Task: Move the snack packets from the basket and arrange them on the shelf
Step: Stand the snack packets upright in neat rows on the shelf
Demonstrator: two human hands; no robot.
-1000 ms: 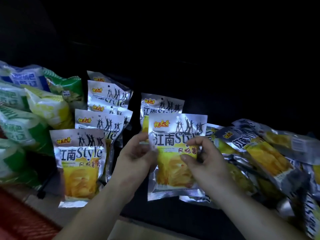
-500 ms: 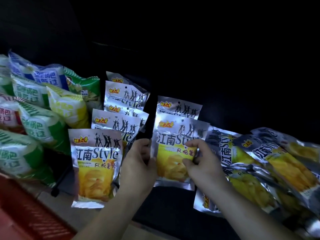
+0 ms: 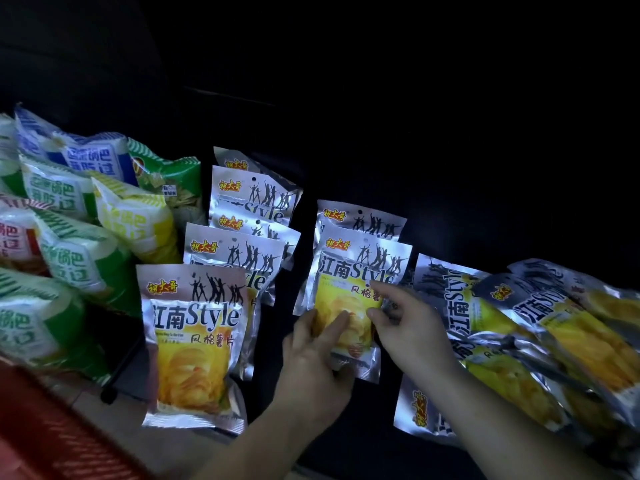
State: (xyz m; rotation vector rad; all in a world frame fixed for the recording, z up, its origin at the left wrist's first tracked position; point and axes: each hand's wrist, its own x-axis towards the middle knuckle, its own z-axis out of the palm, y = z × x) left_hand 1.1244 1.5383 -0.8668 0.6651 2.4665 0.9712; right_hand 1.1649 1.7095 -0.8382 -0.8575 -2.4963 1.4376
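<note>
Our left hand (image 3: 311,368) lays nearly straight fingers on the lower front of the silver packet (image 3: 349,271). The right hand (image 3: 412,327) has thumb and forefinger at its right edge (pinching or merely touching, we cannot tell). The packet sits on the shelf (image 3: 363,431), overlapping the packet behind (image 3: 360,220). We should square it with the neighbouring row (image 3: 194,341), label facing us.

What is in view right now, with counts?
silver foil chip packets, left row: five, silver-yellow, upright centre-left
silver foil chip packets, middle row: two, silver-yellow, upright centre
toppled silver foil chip packets: at least four, silver-yellow, heaped right
puffy plastic snack bags: about eight, green, blue, yellow, red, far left
red plastic basket: one, red, bottom left
left hand: one, fingers on front middle packet
right hand: one, fingertips at that packet's right edge
</note>
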